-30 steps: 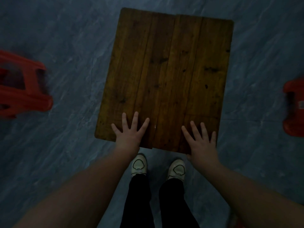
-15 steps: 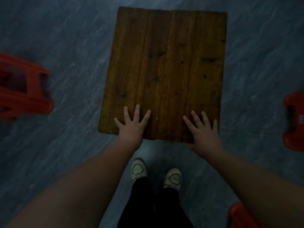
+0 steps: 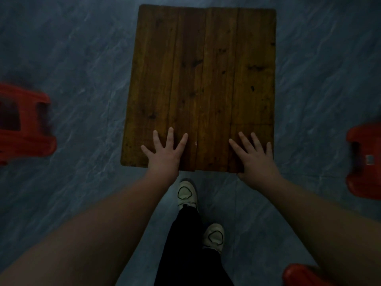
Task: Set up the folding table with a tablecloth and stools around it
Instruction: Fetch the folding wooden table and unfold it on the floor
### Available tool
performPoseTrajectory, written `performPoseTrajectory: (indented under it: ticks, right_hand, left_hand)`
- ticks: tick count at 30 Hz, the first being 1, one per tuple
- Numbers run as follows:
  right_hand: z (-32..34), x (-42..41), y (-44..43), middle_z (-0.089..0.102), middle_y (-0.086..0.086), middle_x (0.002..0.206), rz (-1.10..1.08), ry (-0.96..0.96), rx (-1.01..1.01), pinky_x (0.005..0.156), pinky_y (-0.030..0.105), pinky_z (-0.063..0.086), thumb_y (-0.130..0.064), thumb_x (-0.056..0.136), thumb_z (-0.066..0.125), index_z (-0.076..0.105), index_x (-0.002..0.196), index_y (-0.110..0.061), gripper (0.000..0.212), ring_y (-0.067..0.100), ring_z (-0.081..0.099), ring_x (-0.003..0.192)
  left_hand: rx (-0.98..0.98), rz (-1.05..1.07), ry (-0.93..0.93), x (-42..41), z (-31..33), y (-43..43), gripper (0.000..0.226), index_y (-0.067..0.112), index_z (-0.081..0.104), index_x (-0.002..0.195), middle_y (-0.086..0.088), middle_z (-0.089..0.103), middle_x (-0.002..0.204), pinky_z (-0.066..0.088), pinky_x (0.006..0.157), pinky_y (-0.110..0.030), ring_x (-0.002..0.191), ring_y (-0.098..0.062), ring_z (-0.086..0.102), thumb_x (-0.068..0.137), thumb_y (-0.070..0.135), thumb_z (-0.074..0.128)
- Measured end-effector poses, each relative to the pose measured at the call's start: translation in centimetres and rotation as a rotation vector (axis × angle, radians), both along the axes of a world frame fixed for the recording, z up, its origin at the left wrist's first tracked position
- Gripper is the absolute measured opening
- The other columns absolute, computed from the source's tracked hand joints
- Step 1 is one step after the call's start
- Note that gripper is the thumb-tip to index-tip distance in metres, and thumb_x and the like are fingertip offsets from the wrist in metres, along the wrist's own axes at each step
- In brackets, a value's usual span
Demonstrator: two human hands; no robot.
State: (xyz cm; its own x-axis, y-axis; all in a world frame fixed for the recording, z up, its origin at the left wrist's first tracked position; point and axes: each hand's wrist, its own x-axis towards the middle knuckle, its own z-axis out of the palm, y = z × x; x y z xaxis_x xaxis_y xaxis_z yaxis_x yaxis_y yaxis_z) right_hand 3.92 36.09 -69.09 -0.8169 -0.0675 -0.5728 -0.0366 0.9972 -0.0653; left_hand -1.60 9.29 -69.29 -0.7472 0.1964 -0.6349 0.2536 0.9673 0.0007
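The folding table (image 3: 204,75) is a brown top of wooden planks, seen from above on a grey floor. My left hand (image 3: 165,155) lies flat with fingers spread on its near edge, left of the middle. My right hand (image 3: 255,159) lies flat on the near right corner. Red plastic stools stand around: a left stool (image 3: 22,122), a right stool (image 3: 365,162) and a third stool (image 3: 299,275) at the bottom right. No tablecloth is in view.
My two feet in pale shoes (image 3: 186,193) stand on the grey marbled floor (image 3: 82,58) just behind the table's near edge, the right foot set further back. The room is dim.
The table and my hands have shifted away from my body, with both palms staying flat on its near edge. My right foot has stepped back. A third stool has come into view at bottom right.
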Motion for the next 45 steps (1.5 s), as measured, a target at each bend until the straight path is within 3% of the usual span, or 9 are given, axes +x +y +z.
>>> performPoseTrajectory:
  ticks: [22,26,30,35,39,45]
  right_hand:
    - [-0.1,-5.8,1.0,-0.018,-0.007,0.164,-0.003,-0.014,0.012,0.117,0.065,0.003,-0.053,0.08,0.071,-0.015,0.152,-0.045,0.112,0.028,-0.015,0.151]
    - [0.5,-5.8,0.6,-0.022,-0.006,0.163,-0.014,-0.076,0.008,0.116,0.065,0.001,-0.052,0.084,0.068,-0.016,0.152,-0.043,0.108,0.029,-0.018,0.15]
    - [1.8,-5.8,0.0,-0.021,-0.006,0.163,-0.065,-0.19,-0.035,0.118,0.061,0.004,-0.051,0.089,0.061,-0.009,0.155,-0.042,0.097,0.028,-0.016,0.15]
    - [3.7,-7.2,-1.1,0.001,-0.002,0.166,-0.171,-0.225,-0.075,0.119,0.058,0.016,-0.046,0.095,0.054,0.013,0.157,-0.032,0.076,0.025,0.004,0.152]
    - [4.5,-9.9,-2.2,0.016,0.001,0.164,-0.203,-0.122,-0.077,0.119,0.052,0.021,-0.045,0.096,0.051,0.017,0.156,-0.027,0.071,0.025,0.013,0.15]
    - [4.2,-15.9,-2.6,0.0,0.001,0.166,-0.184,0.022,-0.071,0.122,0.052,0.012,-0.045,0.096,0.053,0.0,0.157,-0.033,0.081,0.028,0.001,0.152]
  left_hand:
    - [-0.001,-0.004,-0.032,-5.7,0.1,0.7,0.121,0.049,-0.033,0.142,-0.002,-0.037,0.156,0.003,0.105,-0.082,0.141,-0.05,-0.028,0.085,0.027,0.072]
    - [0.028,0.046,-0.1,-5.4,0.6,1.1,0.12,0.05,-0.034,0.141,-0.001,-0.044,0.152,-0.006,0.104,-0.082,0.138,-0.048,-0.036,0.086,0.016,0.067]
    - [0.078,0.076,-0.219,-5.0,1.6,0.5,0.117,0.051,-0.031,0.143,0.002,-0.045,0.152,-0.011,0.105,-0.079,0.137,-0.044,-0.041,0.086,0.024,0.067]
    - [0.162,0.095,-0.324,-7.1,3.7,-0.9,0.094,0.046,-0.01,0.153,0.007,-0.023,0.163,-0.004,0.113,-0.072,0.146,-0.037,-0.027,0.092,0.035,0.06]
    - [0.187,0.087,-0.22,-10.2,4.8,-0.5,0.08,0.042,0.0,0.155,0.0,0.001,0.167,0.004,0.118,-0.066,0.151,-0.034,-0.008,0.096,0.035,0.053]
    - [0.129,0.018,-0.108,-16.4,4.0,1.0,0.105,0.047,-0.018,0.151,0.003,-0.027,0.162,-0.001,0.118,-0.065,0.148,-0.033,-0.023,0.087,0.048,0.066]
